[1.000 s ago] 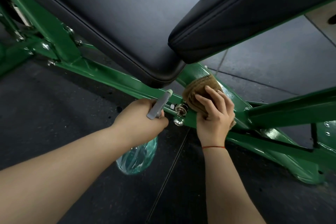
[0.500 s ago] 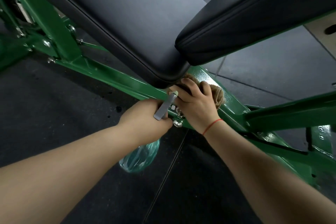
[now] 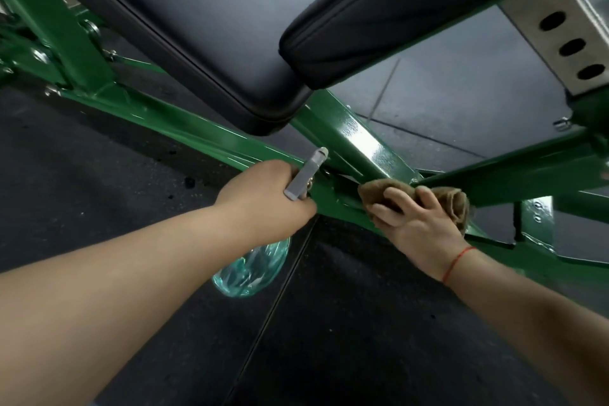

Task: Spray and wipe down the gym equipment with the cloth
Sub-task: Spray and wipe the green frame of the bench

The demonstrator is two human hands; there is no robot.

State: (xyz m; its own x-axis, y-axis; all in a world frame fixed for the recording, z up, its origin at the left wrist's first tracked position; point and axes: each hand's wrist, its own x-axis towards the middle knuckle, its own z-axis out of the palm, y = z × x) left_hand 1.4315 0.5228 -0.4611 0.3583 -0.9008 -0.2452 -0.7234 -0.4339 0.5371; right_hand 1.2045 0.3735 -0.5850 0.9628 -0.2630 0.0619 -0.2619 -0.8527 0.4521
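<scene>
A green steel bench frame [image 3: 359, 138] runs across the view under two black pads [image 3: 204, 26]. My left hand [image 3: 263, 198] grips a clear teal spray bottle [image 3: 253, 269] by its grey head, whose nozzle points at the frame joint. My right hand [image 3: 418, 224] holds a bunched brown cloth [image 3: 454, 201] against the lower frame bar, just right of the joint. The frame tube above the cloth shines wet.
Dark rubber floor tiles [image 3: 346, 323] lie beneath the bench. A grey steel upright with round holes [image 3: 566, 46] stands at the upper right. More green frame members and bolts [image 3: 43, 56] crowd the upper left.
My right hand has slid the cloth down and to the right, from under the pad's corner onto the lower frame bar. The left hand with the bottle has stayed by the joint.
</scene>
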